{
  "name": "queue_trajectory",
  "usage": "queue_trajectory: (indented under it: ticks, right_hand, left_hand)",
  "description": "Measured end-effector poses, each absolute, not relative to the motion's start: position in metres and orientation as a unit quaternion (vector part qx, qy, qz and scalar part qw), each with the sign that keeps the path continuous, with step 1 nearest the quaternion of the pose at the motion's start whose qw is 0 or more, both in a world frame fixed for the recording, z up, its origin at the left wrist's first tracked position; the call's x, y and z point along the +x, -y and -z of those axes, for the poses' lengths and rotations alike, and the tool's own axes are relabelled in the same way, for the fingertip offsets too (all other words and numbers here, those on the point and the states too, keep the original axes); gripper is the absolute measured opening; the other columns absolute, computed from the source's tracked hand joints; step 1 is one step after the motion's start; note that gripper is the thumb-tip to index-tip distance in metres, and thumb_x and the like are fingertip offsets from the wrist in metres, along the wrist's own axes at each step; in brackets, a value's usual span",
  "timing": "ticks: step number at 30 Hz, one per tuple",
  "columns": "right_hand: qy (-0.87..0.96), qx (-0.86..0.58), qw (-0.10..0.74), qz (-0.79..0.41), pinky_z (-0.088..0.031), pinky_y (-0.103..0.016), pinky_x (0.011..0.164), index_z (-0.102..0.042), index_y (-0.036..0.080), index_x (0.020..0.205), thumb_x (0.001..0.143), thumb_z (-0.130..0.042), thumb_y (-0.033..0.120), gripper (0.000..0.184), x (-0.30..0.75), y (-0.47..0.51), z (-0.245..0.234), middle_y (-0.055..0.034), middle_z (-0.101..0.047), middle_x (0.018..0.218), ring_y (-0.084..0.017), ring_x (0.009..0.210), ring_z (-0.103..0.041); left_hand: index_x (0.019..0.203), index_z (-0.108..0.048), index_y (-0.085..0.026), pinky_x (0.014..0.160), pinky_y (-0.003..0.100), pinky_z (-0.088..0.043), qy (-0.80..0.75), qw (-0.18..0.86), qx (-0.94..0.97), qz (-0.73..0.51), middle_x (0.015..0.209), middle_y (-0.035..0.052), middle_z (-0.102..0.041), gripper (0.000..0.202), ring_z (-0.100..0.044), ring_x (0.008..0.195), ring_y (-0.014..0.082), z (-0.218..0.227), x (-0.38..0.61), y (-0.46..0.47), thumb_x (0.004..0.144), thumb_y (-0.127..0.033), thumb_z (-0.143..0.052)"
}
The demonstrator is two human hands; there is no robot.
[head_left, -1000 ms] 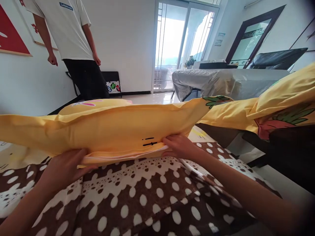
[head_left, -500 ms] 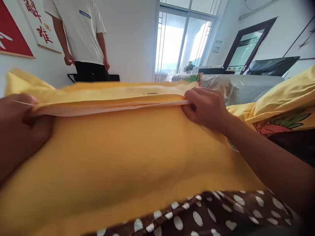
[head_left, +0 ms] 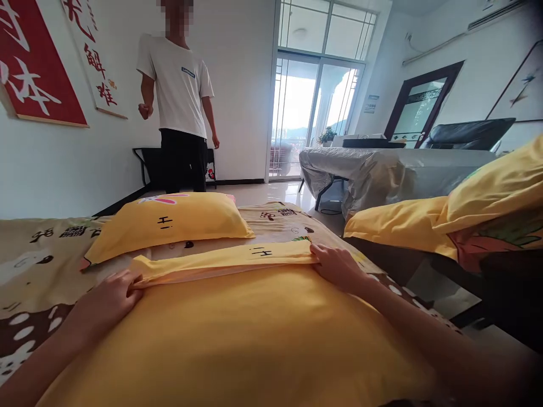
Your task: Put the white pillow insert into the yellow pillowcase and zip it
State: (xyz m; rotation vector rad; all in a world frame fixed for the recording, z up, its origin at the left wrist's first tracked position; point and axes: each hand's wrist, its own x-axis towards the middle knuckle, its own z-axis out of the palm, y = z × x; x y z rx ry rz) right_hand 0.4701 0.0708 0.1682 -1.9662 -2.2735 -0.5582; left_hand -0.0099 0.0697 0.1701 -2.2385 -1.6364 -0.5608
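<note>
Head cam view, and it's the only one: you've got a big yellow pillow (head_left: pixel 254 333) filling the near part of the frame, lying flat on the bed (head_left: pixel 38 254). Your left hand (head_left: pixel 108 299) is curled around the pillow's far-left corner, fingers closed on the folded edge of the yellow pillowcase flap (head_left: pixel 220 257). Your right hand (head_left: pixel 337 265) is on the far-right corner of that same flap, fingers pinched on the fabric with the palm resting down on the pillow. The flap runs straight between your two hands, with a paler pink strip showing just under it.

Just beyond that there's a second yellow pillow (head_left: pixel 169 223) with a bunny print, lying on the beige cartoon sheet. A bit of brown dotted blanket (head_left: pixel 17 333) peeks out at the near left. Off to the right, more yellow bedding (head_left: pixel 466 209) is heaped on something dark. At the far left a person in a white t-shirt (head_left: pixel 178 113) stands by the wall, well apart from you.
</note>
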Motion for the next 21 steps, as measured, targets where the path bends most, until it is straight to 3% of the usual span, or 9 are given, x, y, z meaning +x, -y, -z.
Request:
queue_trajectory:
  ticks: [3,5,10,14,17,19,21]
  right_hand:
    - [0.747,-0.643,-0.016,0.166,-0.023,-0.029,0.055,-0.058,0.016,0.088,0.087,-0.04,0.016,0.018,0.482,-0.069,-0.173,-0.0077,-0.068,0.082,-0.021,0.073,-0.063]
    - [0.747,-0.633,-0.026,0.2,-0.022,-0.029,0.055,-0.059,0.014,0.09,0.087,-0.038,0.011,0.022,0.484,-0.07,-0.179,-0.0088,-0.068,0.082,-0.021,0.074,-0.064]
    - [0.699,-0.633,0.065,0.325,-0.022,-0.029,0.056,-0.062,0.015,0.081,0.089,-0.04,0.021,0.024,0.483,-0.073,-0.223,-0.0088,-0.067,0.076,-0.019,0.072,-0.062]
    - [0.687,-0.625,0.098,0.356,-0.032,-0.03,0.067,-0.064,0.015,0.075,0.091,-0.041,0.028,0.031,0.489,-0.085,-0.239,-0.0096,-0.067,0.078,-0.021,0.079,-0.061]
    - [0.729,-0.612,0.113,0.286,-0.039,-0.035,0.081,-0.064,0.016,0.106,0.091,-0.041,0.039,0.035,0.494,-0.097,-0.209,-0.0117,-0.066,0.106,-0.025,0.099,-0.059]
    - [0.792,-0.57,0.115,0.188,-0.039,-0.038,0.092,-0.044,0.021,0.135,0.091,-0.038,0.05,0.053,0.493,-0.1,-0.172,-0.0113,-0.051,0.133,-0.025,0.12,-0.048]
    - [0.825,-0.547,0.105,0.096,-0.036,-0.041,0.101,-0.023,0.028,0.147,0.092,-0.031,0.056,0.062,0.489,-0.099,-0.132,-0.0082,-0.03,0.149,-0.024,0.134,-0.032]
  left_hand:
    - [0.085,-0.06,-0.024,0.059,0.026,-0.048,0.596,0.06,-0.766,0.234,0.085,0.0021,-0.067,0.023,-0.065,0.074,0.0183,-0.166,-0.018,-0.075,0.085,-0.029,-0.038]
    - [0.086,-0.058,-0.024,0.064,0.031,-0.05,0.597,0.057,-0.741,0.303,0.088,0.0044,-0.067,0.025,-0.064,0.078,0.0218,-0.171,-0.017,-0.076,0.082,-0.037,-0.037]
    - [0.089,-0.055,-0.029,0.076,0.046,-0.047,0.65,0.088,-0.638,0.403,0.098,0.0052,-0.063,0.033,-0.061,0.087,0.0288,-0.223,-0.001,-0.067,0.078,-0.051,-0.033]
    - [0.097,-0.054,-0.031,0.081,0.048,-0.047,0.675,0.071,-0.582,0.448,0.101,0.0003,-0.06,0.039,-0.06,0.091,0.0289,-0.245,0.006,-0.075,0.079,-0.06,-0.035]
    - [0.104,-0.057,-0.025,0.089,0.051,-0.046,0.672,0.032,-0.647,0.359,0.107,0.0035,-0.061,0.051,-0.058,0.1,0.0314,-0.206,-0.002,-0.096,0.077,-0.062,-0.034]
    - [0.11,-0.058,-0.021,0.101,0.049,-0.041,0.643,-0.04,-0.703,0.301,0.119,0.007,-0.06,0.059,-0.052,0.116,0.0316,-0.162,-0.01,-0.11,0.074,-0.062,-0.036]
    - [0.128,-0.048,-0.014,0.111,0.047,-0.029,0.64,-0.08,-0.702,0.301,0.137,0.009,-0.047,0.07,-0.039,0.13,0.0283,-0.122,-0.016,-0.119,0.078,-0.059,-0.028]
